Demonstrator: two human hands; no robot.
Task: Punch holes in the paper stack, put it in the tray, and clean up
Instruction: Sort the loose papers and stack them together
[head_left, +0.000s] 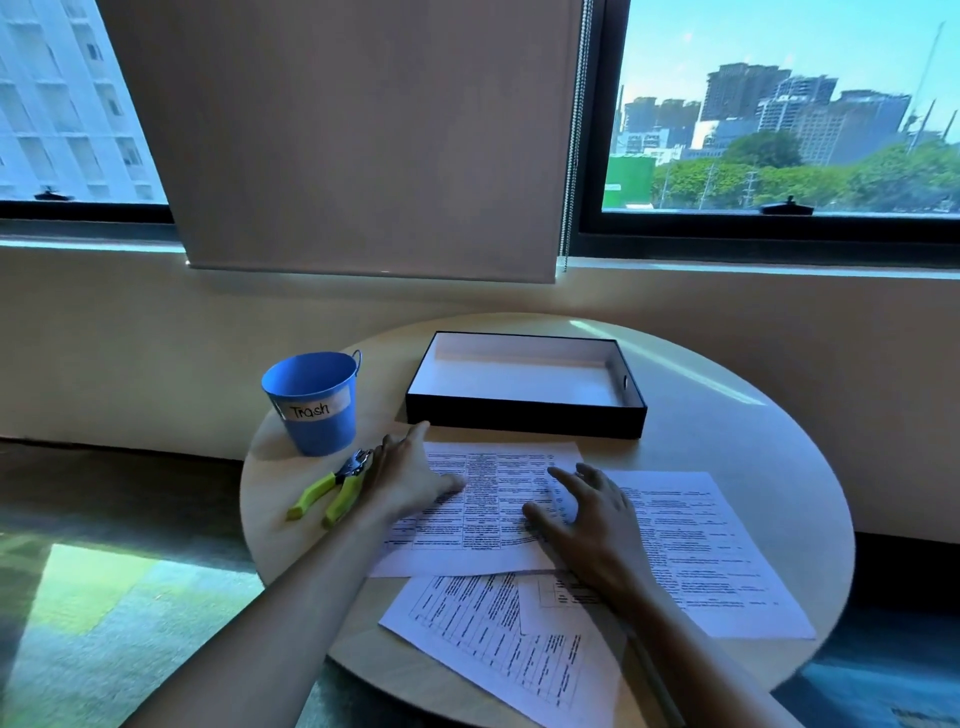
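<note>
Paper sheets (483, 519) lie fanned loosely across the table (727, 431), not yet squared. The left hand (410, 480) and right hand (592, 525) rest flat on them, fingers spread, gripping nothing. Best to sweep the sheets together and tap the edges flush before taking the punch (337, 486) beside the left hand; the tray (524, 415) sits just behind.

sheets (483, 499): maybe 4 | tray (524, 413): 1 | bucket (319, 421): 1 | punch (337, 488): 1
</note>
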